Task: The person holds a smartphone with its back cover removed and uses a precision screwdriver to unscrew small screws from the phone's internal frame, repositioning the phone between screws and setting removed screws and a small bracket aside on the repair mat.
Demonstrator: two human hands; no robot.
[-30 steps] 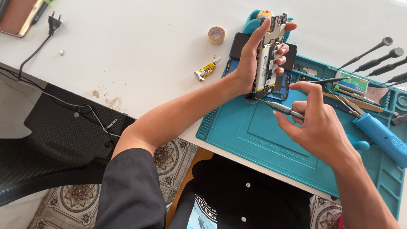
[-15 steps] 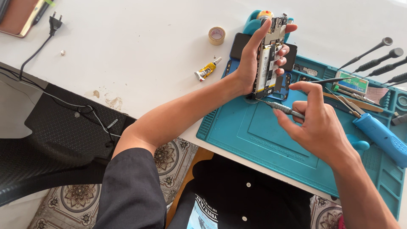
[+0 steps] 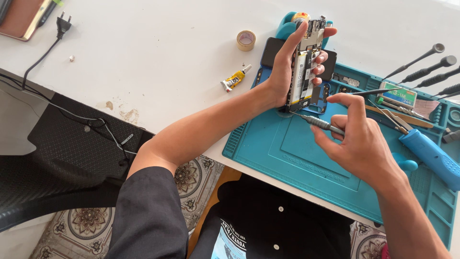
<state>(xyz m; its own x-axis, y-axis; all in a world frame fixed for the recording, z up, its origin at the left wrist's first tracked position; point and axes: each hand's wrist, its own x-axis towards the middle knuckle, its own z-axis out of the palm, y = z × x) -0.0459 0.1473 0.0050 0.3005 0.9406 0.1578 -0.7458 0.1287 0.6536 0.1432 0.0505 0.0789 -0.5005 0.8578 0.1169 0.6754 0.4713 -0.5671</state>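
Left hand (image 3: 287,72) gripping opened smartphone (image 3: 306,62), back cover off, battery and board showing, standing nearly upright on lower edge over teal repair mat (image 3: 297,158). Right hand (image 3: 357,144) pinching precision screwdriver (image 3: 318,123), tip touching phone's bottom end. Hands close together, not touching. Lying on white table (image 3: 158,57): tape roll (image 3: 246,40), yellow glue tube (image 3: 235,78), both left of mat. Resting at mat's right side: blue-handled tool (image 3: 431,156), row of spare screwdrivers (image 3: 421,62). Power plug (image 3: 62,23) sitting far left.
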